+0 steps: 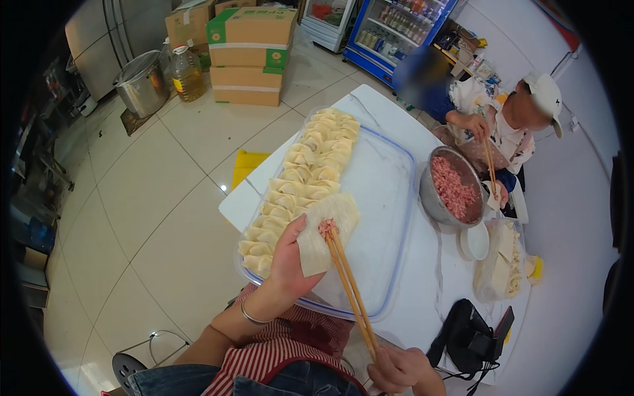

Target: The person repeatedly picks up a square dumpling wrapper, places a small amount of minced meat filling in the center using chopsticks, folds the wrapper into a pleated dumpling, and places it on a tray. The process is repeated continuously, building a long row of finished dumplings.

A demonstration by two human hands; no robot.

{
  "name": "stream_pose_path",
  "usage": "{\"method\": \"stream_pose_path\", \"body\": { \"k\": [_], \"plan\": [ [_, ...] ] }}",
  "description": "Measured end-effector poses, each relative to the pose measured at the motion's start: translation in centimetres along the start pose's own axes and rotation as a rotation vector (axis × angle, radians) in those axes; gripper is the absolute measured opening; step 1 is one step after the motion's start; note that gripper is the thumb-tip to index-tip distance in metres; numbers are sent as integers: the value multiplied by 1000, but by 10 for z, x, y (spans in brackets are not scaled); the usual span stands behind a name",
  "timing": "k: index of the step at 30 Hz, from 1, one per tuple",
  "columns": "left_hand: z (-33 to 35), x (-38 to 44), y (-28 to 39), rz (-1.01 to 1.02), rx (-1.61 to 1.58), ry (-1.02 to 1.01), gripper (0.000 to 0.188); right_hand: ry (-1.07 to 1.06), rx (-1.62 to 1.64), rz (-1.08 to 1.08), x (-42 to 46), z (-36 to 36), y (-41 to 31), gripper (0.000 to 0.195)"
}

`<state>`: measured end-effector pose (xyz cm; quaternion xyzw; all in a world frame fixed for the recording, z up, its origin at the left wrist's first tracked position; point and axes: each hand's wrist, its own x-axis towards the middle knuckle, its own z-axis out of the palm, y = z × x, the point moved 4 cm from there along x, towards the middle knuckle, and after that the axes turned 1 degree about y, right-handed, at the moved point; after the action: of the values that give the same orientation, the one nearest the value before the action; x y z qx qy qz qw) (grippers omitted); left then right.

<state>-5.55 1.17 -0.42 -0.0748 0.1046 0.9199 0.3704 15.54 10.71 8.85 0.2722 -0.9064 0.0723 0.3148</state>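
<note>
My left hand [292, 267] holds a flat wonton wrapper [342, 210] above a clear plastic tray with a blue rim [411, 198]. A dab of pink minced meat [327, 227] lies on the wrapper, and the tips of a pair of wooden chopsticks [352, 292] touch it. Low in the view, my right hand [398, 369] grips the chopsticks near their upper ends. Folded wontons [297, 173] stand in two rows along the tray's left side, partly hidden by the wrapper and my left hand. Right of the tray, a metal bowl [430, 198] contains more minced meat [451, 188].
Across the white table [371, 106], a person [495, 114] holds chopsticks and a wrapper. Nearby are a white bowl [475, 241], a plastic container of wrappers [499, 262] and a black pouch with cables [458, 331]. Cartons [252, 54] stand on the floor; a stool [130, 369] is lower left.
</note>
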Motion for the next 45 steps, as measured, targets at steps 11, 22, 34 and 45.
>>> {"method": "stream_pose_path", "body": {
  "k": [11,22,34,45],
  "plan": [
    [3,-5,-3,-110,-99,-68,44,1109,986,945,-40,29,84,39],
    [5,-7,0,-107,-98,-49,44,1178,980,1051,-69,35,91,42],
    [9,-7,-3,-143,-93,-67,45,1080,1012,1031,-63,44,88,42],
    [2,0,-4,-149,-152,-82,44,1458,899,1059,-88,9,103,41]
  ]
}}
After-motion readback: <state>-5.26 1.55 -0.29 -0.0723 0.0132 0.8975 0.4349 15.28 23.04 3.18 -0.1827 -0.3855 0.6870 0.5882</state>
